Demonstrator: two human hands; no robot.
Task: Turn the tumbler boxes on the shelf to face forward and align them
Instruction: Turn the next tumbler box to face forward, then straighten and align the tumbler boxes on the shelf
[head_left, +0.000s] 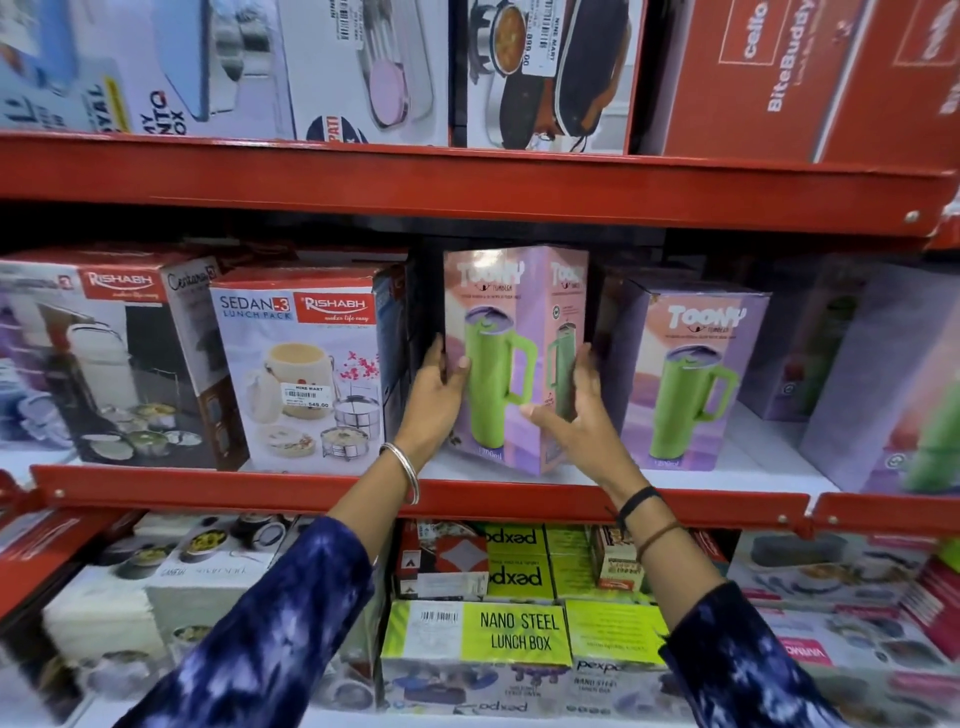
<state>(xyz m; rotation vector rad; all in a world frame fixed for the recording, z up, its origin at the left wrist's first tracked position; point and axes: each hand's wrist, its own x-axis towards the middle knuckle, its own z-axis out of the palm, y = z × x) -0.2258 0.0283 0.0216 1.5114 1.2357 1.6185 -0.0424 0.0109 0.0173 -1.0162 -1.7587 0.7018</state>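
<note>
A pink and purple Toony tumbler box (511, 291) with a green mug printed on it stands on the middle shelf (415, 491), turned at an angle so one corner points at me. My left hand (436, 400) grips its left edge and my right hand (576, 410) holds its right side. Right of it a second Toony tumbler box (691, 374) stands with its front towards me. Further right a third purple tumbler box (893, 384) is blurred and turned sideways, and another one stands behind it.
Rishabh lunch pack boxes (306, 364) stand close to the left of the held box. The red upper shelf (467, 176) hangs just above it. Green Nano Steel lunch boxes (519, 631) fill the shelf below my arms.
</note>
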